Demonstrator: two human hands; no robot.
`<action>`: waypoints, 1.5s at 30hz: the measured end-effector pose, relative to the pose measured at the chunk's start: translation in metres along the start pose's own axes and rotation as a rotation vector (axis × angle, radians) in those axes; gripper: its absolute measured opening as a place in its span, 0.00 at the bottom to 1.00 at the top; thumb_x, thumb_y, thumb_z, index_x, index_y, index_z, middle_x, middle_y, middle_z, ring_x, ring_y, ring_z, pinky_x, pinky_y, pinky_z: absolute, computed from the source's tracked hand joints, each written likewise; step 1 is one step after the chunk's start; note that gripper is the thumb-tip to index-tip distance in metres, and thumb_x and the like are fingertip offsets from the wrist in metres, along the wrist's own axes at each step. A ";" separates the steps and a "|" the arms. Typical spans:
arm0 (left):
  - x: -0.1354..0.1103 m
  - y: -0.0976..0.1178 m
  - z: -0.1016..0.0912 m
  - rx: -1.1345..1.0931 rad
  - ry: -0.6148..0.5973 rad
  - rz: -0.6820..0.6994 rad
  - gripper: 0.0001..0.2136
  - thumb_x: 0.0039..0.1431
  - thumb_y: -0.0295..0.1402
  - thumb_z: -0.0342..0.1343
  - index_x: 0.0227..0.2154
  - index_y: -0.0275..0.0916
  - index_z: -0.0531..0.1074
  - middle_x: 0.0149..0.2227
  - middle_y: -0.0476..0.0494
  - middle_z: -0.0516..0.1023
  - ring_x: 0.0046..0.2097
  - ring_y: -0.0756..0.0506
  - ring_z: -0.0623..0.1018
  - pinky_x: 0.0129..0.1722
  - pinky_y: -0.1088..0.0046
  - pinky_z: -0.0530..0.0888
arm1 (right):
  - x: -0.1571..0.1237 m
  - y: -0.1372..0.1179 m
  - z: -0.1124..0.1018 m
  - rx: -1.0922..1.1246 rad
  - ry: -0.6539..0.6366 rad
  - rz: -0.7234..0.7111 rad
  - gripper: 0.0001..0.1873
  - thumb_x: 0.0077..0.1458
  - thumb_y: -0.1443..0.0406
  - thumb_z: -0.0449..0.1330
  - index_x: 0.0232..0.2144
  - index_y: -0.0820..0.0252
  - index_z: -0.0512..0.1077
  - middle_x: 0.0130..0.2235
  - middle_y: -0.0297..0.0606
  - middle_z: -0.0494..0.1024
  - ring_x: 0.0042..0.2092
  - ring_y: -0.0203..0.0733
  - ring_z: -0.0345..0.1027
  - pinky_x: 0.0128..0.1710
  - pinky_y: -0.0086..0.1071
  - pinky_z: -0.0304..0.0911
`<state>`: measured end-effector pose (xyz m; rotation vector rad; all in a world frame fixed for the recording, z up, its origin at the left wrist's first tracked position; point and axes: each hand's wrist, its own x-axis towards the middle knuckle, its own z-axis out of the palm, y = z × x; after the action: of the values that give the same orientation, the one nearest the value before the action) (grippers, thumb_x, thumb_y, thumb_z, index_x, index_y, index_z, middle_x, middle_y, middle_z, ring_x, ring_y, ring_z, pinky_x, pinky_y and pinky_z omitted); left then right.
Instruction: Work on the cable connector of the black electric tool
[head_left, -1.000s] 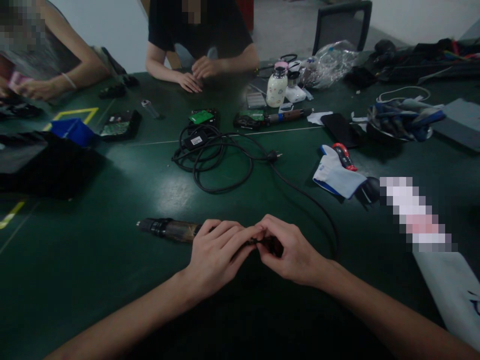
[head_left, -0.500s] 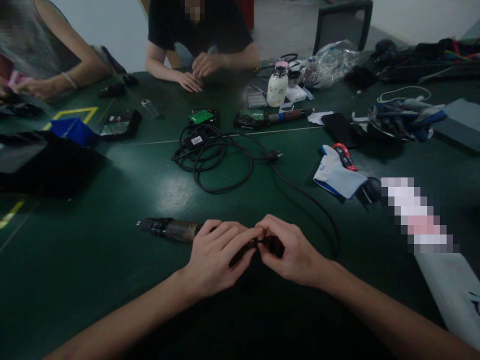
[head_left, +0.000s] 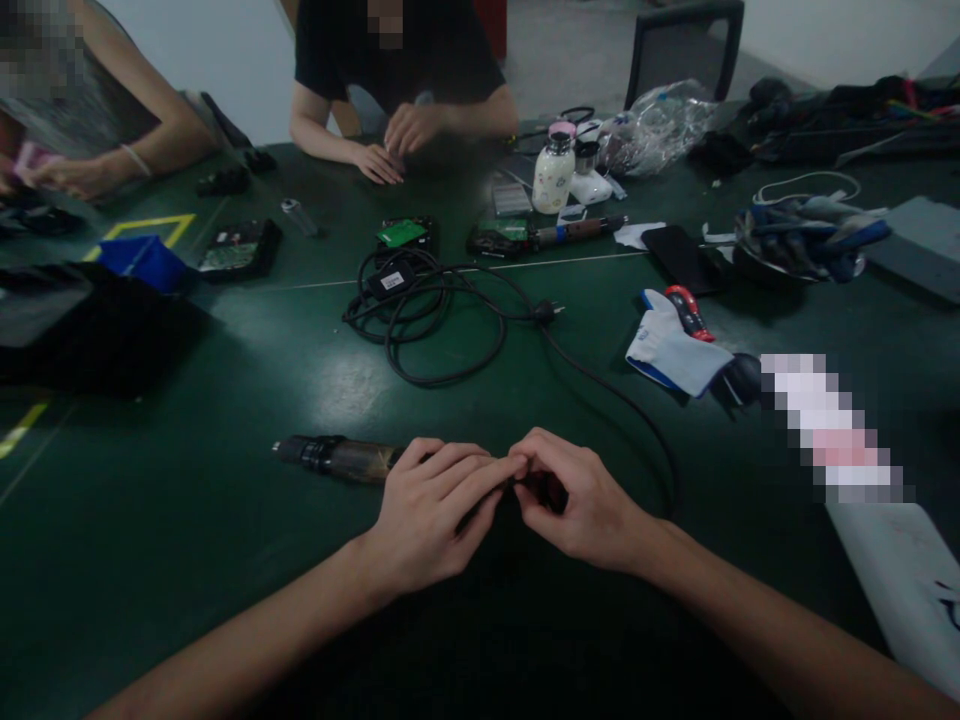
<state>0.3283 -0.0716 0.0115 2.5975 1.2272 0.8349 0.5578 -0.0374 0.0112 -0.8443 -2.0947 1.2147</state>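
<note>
An electric screwdriver (head_left: 356,460) with a black nose and a brownish barrel lies on the green table, its tip pointing left. My left hand (head_left: 442,510) is wrapped over its rear part and hides most of that end. At that rear end my right hand (head_left: 574,500) is closed, thumb and fingertips pinched together and touching my left fingertips. Whatever sits in the right-hand pinch is too dark and covered to make out. A black cable (head_left: 637,410) runs down the table just beyond my right hand.
Beyond my hands lies a coiled black cord with a plug (head_left: 547,312). A work glove (head_left: 675,350) and a red-black handle (head_left: 690,313) lie to the right. Opened devices, a second screwdriver (head_left: 574,231) and a bottle (head_left: 553,175) stand farther back. Two people sit across the table.
My left thumb and fingertips have shifted slightly around the screwdriver's rear end, covering more of it. The right hand keeps its pinch in nearly the same place.
</note>
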 end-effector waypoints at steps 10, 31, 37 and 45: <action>-0.001 -0.001 0.000 0.006 -0.010 0.010 0.21 0.67 0.30 0.59 0.62 0.45 0.69 0.52 0.49 0.83 0.52 0.46 0.81 0.52 0.60 0.67 | 0.000 0.000 0.000 0.003 0.004 0.004 0.13 0.57 0.75 0.60 0.43 0.56 0.69 0.40 0.35 0.70 0.34 0.37 0.65 0.31 0.30 0.61; 0.000 0.000 0.000 0.018 -0.009 0.017 0.23 0.67 0.28 0.59 0.63 0.45 0.68 0.52 0.50 0.84 0.52 0.46 0.82 0.51 0.60 0.67 | 0.000 0.000 0.001 0.009 0.008 0.019 0.13 0.58 0.74 0.60 0.43 0.56 0.69 0.40 0.34 0.70 0.34 0.37 0.65 0.31 0.31 0.61; 0.000 0.000 0.002 0.031 0.006 -0.022 0.21 0.69 0.30 0.59 0.63 0.46 0.68 0.50 0.50 0.84 0.50 0.47 0.82 0.51 0.61 0.67 | 0.000 0.001 0.001 -0.006 0.004 0.024 0.12 0.57 0.75 0.60 0.41 0.56 0.68 0.39 0.33 0.69 0.34 0.36 0.64 0.31 0.31 0.61; 0.000 -0.002 0.001 0.019 0.006 0.011 0.21 0.69 0.29 0.58 0.62 0.47 0.69 0.51 0.51 0.84 0.50 0.47 0.82 0.51 0.62 0.66 | 0.000 0.001 0.001 0.006 0.012 0.013 0.13 0.57 0.75 0.60 0.42 0.57 0.69 0.40 0.33 0.69 0.34 0.35 0.64 0.31 0.31 0.60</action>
<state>0.3276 -0.0703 0.0100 2.6209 1.2287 0.8372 0.5574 -0.0378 0.0097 -0.8619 -2.0777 1.2192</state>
